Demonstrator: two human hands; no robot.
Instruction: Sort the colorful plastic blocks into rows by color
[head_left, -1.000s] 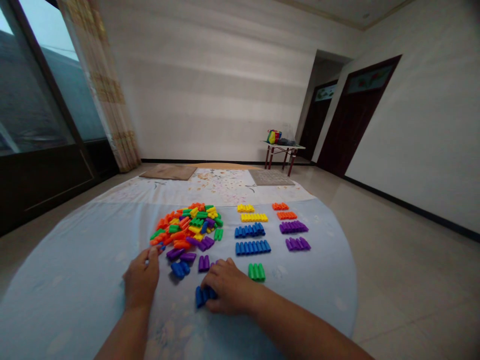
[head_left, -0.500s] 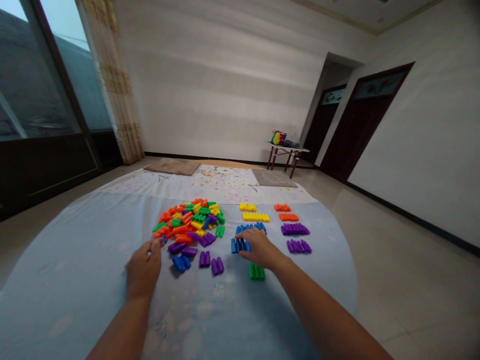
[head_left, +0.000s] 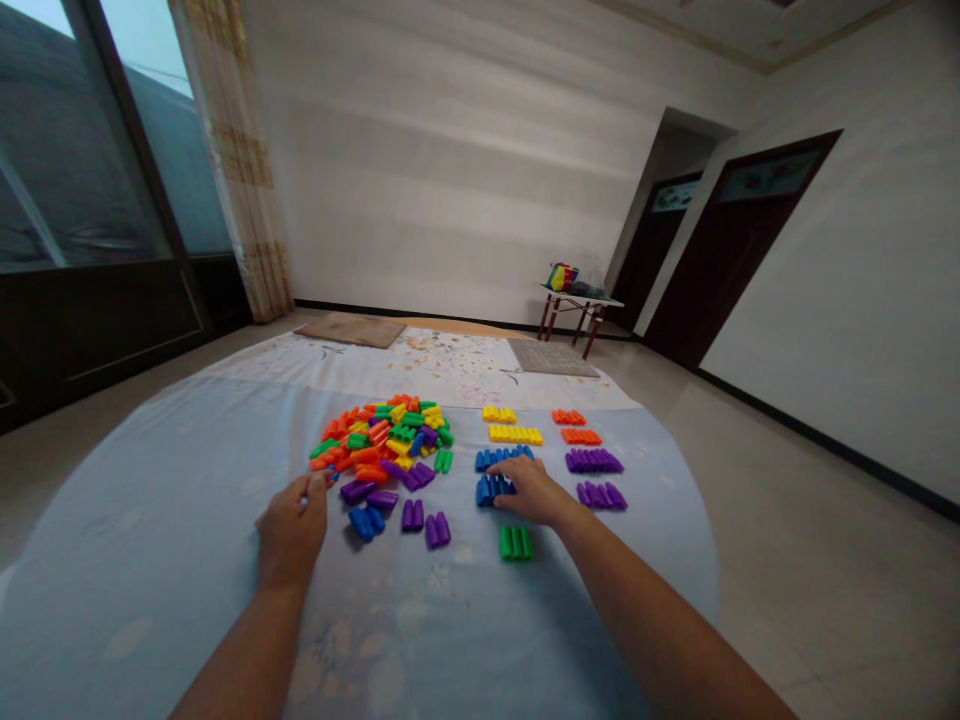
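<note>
My right hand [head_left: 534, 492] is closed around the near row of blue bullet-shaped plastic pieces [head_left: 489, 490], its thumb at the near side and its fingers over the top. Just behind lies another blue row [head_left: 487, 460], partly covered by the fingers. Closer to me is a short green row [head_left: 516, 543]. My left hand [head_left: 294, 528] is pinched at the left edge of the mixed pile [head_left: 382, 440], with a small blue piece [head_left: 332, 474] showing at its fingertips. A joined blue group [head_left: 366, 523] and purple pairs [head_left: 412, 516] lie between the hands.
Yellow rows [head_left: 515, 435], orange rows [head_left: 582, 437] and purple rows [head_left: 594, 461] lie beyond and right of my right hand. A blue cloth [head_left: 150, 560] covers the round table. Two mats [head_left: 352, 330] rest at its far side; a small table [head_left: 581, 295] stands by the wall.
My right hand has slid the near blue row slightly to the right, nearly in line with the blue row behind. The left hand keeps its pinch. The view has shifted a little.
</note>
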